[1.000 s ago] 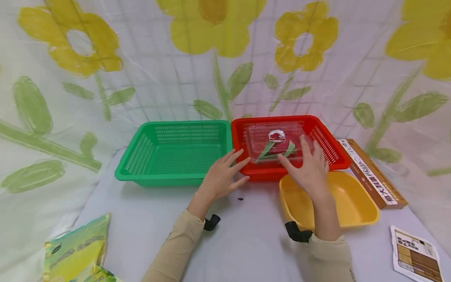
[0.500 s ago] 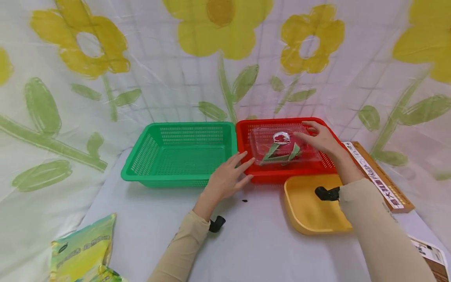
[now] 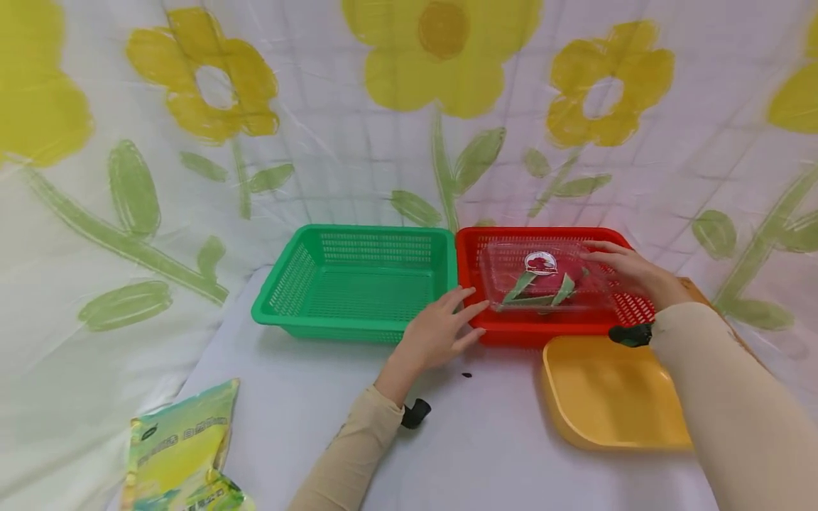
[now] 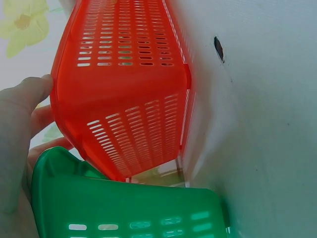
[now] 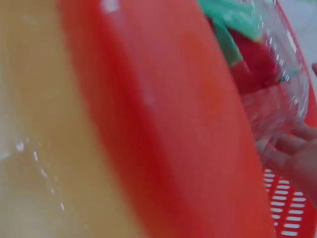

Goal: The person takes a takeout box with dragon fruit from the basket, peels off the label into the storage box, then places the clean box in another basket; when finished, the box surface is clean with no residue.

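A clear plastic box [image 3: 511,257] with a round label sits in the red basket [image 3: 530,332]. Inside it shows a red fruit with green leaf-like flaps [image 3: 527,284]. My right hand [image 3: 639,275] is at the box's right end, one long finger stretched along its far corner. In the right wrist view, fingers [image 5: 292,151] meet the clear plastic at the box's edge. My left hand [image 3: 437,332] rests with spread fingers at the near left corner of the red basket, where the green basket [image 3: 358,328] adjoins. In the left wrist view a fingertip touches the red rim.
A yellow tub [image 3: 613,383] stands in front of the red basket, partly under my right forearm. A yellow-green bag [image 3: 182,443] lies at the near left. Behind my right sleeve a brown carton [image 3: 696,289] peeks out. A flower-patterned curtain [image 3: 396,156] closes off the back.
My right hand has moved from above the box to its right end, and its forearm now covers most of the carton. The left hand keeps its place. The head view has turned left.
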Demonstrator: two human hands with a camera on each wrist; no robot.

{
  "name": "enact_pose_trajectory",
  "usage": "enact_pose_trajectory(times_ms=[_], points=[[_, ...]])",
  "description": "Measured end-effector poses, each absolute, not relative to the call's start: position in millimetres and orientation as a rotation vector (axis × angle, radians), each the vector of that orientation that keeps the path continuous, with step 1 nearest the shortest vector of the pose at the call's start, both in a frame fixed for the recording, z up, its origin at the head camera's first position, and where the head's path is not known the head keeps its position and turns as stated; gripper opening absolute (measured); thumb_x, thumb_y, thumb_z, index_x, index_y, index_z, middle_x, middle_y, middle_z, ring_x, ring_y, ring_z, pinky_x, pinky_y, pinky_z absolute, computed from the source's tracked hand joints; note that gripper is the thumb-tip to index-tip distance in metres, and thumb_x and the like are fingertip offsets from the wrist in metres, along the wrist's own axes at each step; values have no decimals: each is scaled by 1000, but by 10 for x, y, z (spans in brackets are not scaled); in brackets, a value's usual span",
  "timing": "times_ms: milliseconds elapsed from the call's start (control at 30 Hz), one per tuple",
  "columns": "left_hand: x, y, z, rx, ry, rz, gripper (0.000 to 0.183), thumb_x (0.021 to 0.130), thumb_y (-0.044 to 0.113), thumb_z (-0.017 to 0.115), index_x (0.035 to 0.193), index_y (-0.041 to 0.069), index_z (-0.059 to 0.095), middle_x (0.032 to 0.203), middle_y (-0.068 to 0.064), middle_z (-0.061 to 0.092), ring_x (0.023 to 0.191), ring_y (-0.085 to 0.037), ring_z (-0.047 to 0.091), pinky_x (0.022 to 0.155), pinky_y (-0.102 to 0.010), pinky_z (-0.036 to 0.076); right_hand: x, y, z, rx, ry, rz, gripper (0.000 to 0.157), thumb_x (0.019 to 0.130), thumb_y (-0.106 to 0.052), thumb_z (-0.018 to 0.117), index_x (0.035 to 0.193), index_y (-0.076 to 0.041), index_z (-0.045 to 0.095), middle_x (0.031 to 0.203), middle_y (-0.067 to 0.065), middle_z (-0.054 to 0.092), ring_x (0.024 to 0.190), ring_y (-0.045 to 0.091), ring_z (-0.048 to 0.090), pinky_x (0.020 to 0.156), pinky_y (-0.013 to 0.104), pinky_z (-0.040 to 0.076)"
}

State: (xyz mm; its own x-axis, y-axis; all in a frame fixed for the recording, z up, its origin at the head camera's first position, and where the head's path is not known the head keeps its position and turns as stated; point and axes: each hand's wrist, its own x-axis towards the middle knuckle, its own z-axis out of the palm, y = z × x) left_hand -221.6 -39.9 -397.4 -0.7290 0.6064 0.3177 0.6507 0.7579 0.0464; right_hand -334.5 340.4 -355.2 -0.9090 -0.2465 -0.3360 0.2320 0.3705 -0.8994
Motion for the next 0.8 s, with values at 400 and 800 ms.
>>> enact_pose_trajectory(times_ms=[400, 800], points=[[-2231, -369, -3986, -956, -2692, -124, 53, 99, 49, 50, 149, 29, 45, 148, -4, 44, 140, -23, 37, 106, -33, 42, -3553, 3573, -3708, 11, 1818, -1858, 70, 106, -25, 43, 158, -27, -3, 110, -8, 58, 95, 10, 60, 81, 33, 53], [-2235, -362, -4012, -969, -2650, -89, 52, 99, 48, 51, 147, 29, 47, 147, -3, 46, 139, -23, 38, 107, -31, 42, -3656, 3505, -3698, 108, 1813, -1688, 86, 104, -32, 48, 155, -27, -22, 124, -1, 42, 101, 12, 56, 93, 33, 52]])
